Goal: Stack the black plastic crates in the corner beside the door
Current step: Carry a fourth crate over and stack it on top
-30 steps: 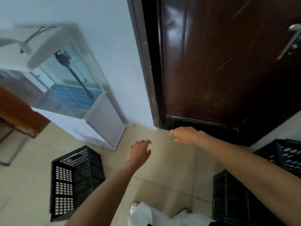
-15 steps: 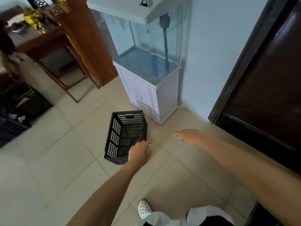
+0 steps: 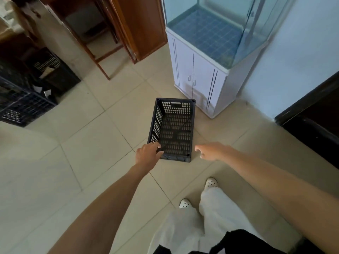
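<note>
Both hands reach down toward the crate (image 3: 173, 128): the left hand (image 3: 148, 155) is open, fingers lying over the crate's near-left corner without gripping it, and the right hand (image 3: 211, 151) hangs open just off its near-right corner, clear of it. Left of the crate, well apart, more crates (image 3: 22, 107) sit by a wooden desk (image 3: 102, 39). The crate itself stands upright and empty on the tile floor (image 3: 82, 143), just in front of the aquarium cabinet (image 3: 198, 77), with the dark door (image 3: 315, 125) farther right.
</note>
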